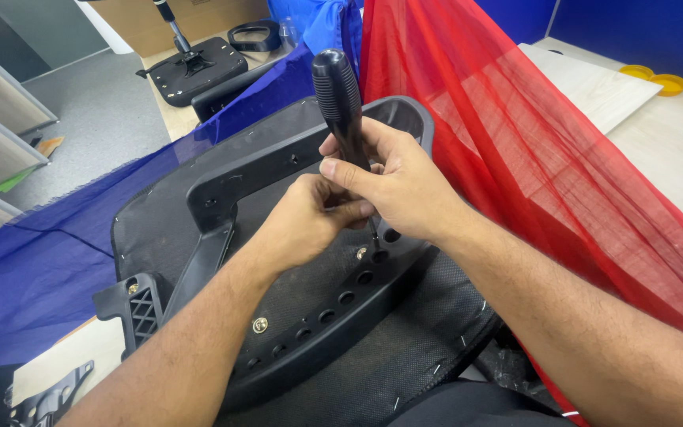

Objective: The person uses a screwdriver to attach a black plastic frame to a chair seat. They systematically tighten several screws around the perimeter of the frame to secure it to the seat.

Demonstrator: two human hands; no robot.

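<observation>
Both forearms in close: right hand [405, 186] wrapped around screwdriver [340, 103], left hand [310, 217] pinching its shaft over chair-seat bracket [310, 308]; could slip off screw [362, 254] if tilted.

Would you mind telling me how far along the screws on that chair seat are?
Done, it seems: one brass screw sits in the black plastic frame. In hand: the right hand grips the screwdriver upright, the left hand steadying its shaft over a hole near a second screw. Left: several holes along the rail look empty.
</observation>
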